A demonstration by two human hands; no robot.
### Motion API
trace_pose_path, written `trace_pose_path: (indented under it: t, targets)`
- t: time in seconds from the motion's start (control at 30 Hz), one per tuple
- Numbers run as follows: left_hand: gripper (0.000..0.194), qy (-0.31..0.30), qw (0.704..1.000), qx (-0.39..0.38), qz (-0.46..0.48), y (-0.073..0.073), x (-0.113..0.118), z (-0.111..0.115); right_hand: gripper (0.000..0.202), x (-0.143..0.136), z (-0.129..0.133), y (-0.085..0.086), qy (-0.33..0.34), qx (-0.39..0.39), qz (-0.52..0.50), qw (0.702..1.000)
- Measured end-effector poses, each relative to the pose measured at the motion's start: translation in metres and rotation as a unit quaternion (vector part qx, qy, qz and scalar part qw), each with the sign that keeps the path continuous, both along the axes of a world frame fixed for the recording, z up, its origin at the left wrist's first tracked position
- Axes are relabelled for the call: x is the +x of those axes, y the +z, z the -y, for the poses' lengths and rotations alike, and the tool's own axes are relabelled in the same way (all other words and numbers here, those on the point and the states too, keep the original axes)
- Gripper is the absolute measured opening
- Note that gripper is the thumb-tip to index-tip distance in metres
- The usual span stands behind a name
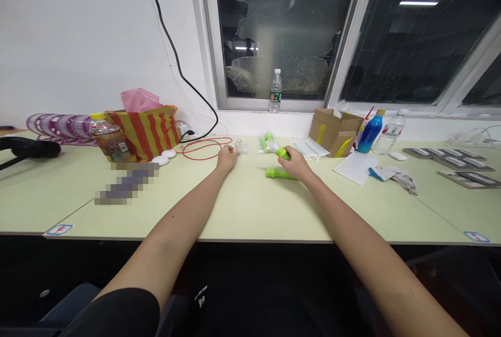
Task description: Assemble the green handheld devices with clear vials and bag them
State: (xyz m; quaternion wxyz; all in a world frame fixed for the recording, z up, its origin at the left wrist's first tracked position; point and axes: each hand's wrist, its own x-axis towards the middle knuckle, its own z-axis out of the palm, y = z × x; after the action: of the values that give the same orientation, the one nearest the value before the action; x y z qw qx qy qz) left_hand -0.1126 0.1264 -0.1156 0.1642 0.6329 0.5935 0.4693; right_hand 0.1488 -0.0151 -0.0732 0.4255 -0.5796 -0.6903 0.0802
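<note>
My right hand (297, 164) is closed around a bright green handle with a white head (282, 153), tilted up to the left; its exact kind is unclear. Under that hand a second green tube-like piece (273, 172) lies on the table, partly hidden by the fingers. My left hand (227, 159) rests on the table with its fingers curled together, and what is in them is too small to make out. Right beside its fingertips stand a clear dome-shaped piece (238, 144) and a smaller clear piece (245, 148). Behind the white head lies a clear bag with green pieces (263, 142).
A red cable (201, 142) loops left of my left hand. Clear packets (310, 147) and a cardboard box (332, 131) sit behind my right hand. Farther right are a blue bottle (370, 132), white paper (356, 167) and gloves (395, 175). A striped bag (151, 133) stands left.
</note>
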Motion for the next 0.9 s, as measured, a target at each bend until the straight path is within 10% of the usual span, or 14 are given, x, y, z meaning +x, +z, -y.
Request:
trace_pose_path:
  t: [0.73, 0.9]
  targets:
    - [0.027, 0.005, 1.000, -0.004, -0.004, 0.003, 0.001, 0.004, 0.020, 0.000, 0.001, 0.001, 0.002, -0.004, 0.003, 1.000]
    - [0.018, -0.037, 0.983, 0.162, -0.082, 0.018, 0.009, 0.030, 0.026, 0.001, 0.000, -0.001, -0.003, 0.000, 0.036, 0.999]
